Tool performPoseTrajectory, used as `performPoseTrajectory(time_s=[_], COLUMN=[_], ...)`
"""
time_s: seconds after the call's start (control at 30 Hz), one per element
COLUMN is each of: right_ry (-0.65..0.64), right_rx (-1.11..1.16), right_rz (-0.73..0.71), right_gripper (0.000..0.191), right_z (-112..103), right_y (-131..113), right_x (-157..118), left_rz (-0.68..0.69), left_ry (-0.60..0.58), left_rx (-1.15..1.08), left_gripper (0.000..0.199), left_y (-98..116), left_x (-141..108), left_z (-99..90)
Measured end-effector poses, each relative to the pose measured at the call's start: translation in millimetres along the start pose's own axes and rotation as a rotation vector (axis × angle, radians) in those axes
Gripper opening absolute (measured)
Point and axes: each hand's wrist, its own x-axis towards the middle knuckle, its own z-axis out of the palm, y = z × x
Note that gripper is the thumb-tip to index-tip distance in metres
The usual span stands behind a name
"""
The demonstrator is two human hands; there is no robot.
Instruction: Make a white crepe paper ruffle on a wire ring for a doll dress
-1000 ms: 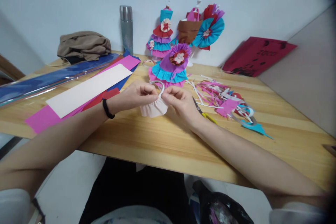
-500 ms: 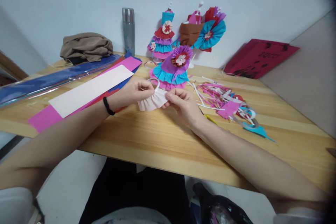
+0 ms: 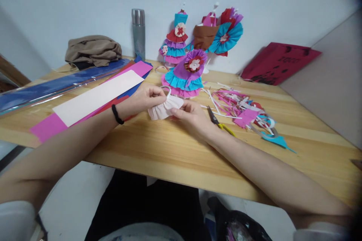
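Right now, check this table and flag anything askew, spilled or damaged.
Paper scraps lie strewn in an untidy tangle on the right of the table, and the red bag behind them sits at a slant. The pale strip being held is ruffled, apparently on purpose.

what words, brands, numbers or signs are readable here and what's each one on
"zgcci", or close to it: dark letters on the red bag by the wall; blurred, so the spelling is unsure.
Dark marks below those letters: too blurred to read.
Flask, scissors and pale ruffled paper in the hands: no lettering can be made out.
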Motion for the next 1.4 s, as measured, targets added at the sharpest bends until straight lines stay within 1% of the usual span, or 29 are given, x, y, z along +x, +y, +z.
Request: performPoseTrajectory(time_s=[0.17,0.3,0.43,0.63,0.83,0.9,0.97,1.03,1.1,1.13,1.17,1.27,1.33,1.4], right_ry=[-0.002,-0.003,-0.011,0.009,-0.011,-0.018,0.016,0.118,0.226,0.246,0.233,0.077,0.011,0.01], right_rx=[-0.019,-0.009,-0.048,-0.131,-0.114,-0.123,-0.129,-0.112,-0.087,-0.068,-0.038,0.099,0.178,0.215], right_rz=[-0.009,-0.008,-0.045,-0.049,-0.035,-0.019,-0.037,-0.096,-0.16,-0.167,-0.148,0.021,0.13,0.181], right_gripper=[0.02,0.021,0.021,0.017,0.019,0.02,0.024,0.028,0.027,0.026,0.026,0.029,0.029,0.027], right_z=[-3,-3,1,0,5,3,-1,-8,-13,-14,-15,-11,-7,-5], right_y=[2,1,5,8,5,6,6,5,2,1,0,-1,0,1], right_x=[0,-1,-1,0,-2,-2,-2,1,4,5,6,7,7,6], left_rz=[-0.035,-0.029,-0.014,-0.06,-0.03,-0.023,-0.013,-0.011,-0.004,0.006,0.025,0.13,0.203,0.269], left_ry=[-0.004,0.03,0.057,0.063,0.102,0.119,0.123,0.09,0.002,-0.055,-0.113,-0.243,-0.278,-0.271], left_rx=[-0.02,-0.019,-0.035,-0.07,-0.085,-0.07,-0.048,-0.027,0.0,0.022,0.05,0.177,0.26,0.314], left_gripper=[0.024,0.025,0.028,0.027,0.028,0.027,0.026,0.025,0.024,0.024,0.024,0.024,0.023,0.021], left_y=[-2,-2,-1,1,1,-1,-3,-2,-1,1,2,2,-1,-4], left_x=[-1,-1,0,-1,-1,0,0,0,-1,-2,-3,-4,-4,-3], left_z=[0.4,1.3,3.0,4.3,5.0,3.5,1.2,-1.2,-2.5,-2.5,-2.0,1.5,4.6,7.2])
